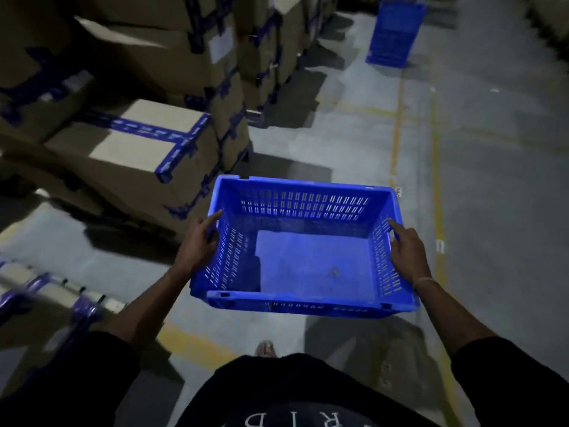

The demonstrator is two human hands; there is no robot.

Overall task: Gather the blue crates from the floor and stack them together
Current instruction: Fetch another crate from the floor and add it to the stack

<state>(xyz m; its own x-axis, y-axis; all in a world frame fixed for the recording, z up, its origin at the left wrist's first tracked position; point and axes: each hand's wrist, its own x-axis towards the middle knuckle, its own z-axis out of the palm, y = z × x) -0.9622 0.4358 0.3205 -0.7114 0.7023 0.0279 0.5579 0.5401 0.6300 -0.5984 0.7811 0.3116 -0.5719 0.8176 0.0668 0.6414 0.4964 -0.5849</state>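
Observation:
An empty blue slotted crate (311, 260) hangs in front of me at waist height, held level above the floor. My left hand (197, 241) grips its left wall, fingers curled under the rim. Gripping the right wall is my right hand (406, 251), its index finger stretched along the rim. Far ahead on the floor stands a tall stack of blue crates (394, 32).
Stacked cardboard boxes (138, 143) with blue tape line the left side. More taped boxes (46, 291) sit at the lower left. The grey concrete aisle (492, 180) with yellow floor lines (435, 167) runs ahead toward the stack.

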